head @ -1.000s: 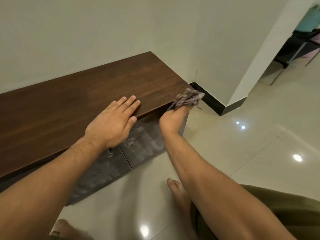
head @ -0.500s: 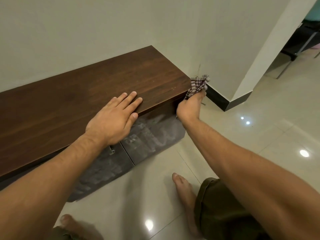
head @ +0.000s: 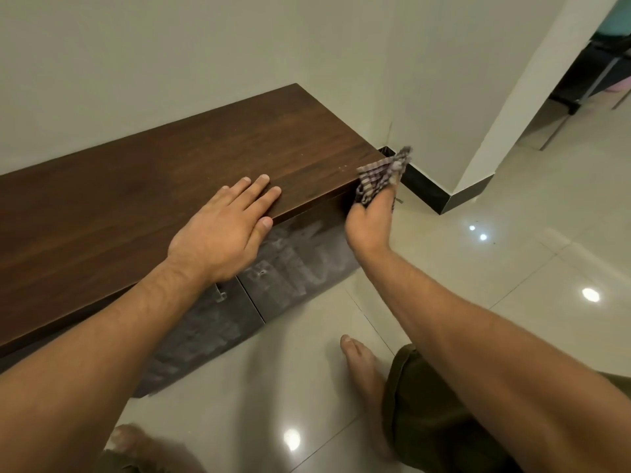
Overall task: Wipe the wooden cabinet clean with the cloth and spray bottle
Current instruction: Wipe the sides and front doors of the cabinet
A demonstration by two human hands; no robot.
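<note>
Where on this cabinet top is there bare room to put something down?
The cabinet top is bare along the wall, from behind the left hand to its far end, and left of that forearm. Crowded: the front right corner, where the left hand lies flat and the right hand holds the cloth.

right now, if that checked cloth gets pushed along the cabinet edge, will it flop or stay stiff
Probably floppy: the cloth is crumpled in the right hand, a loose end sticking out past it. Likely light, as it takes only that one hand. Pushed along the cabinet edge, it would likely bunch up.
</note>
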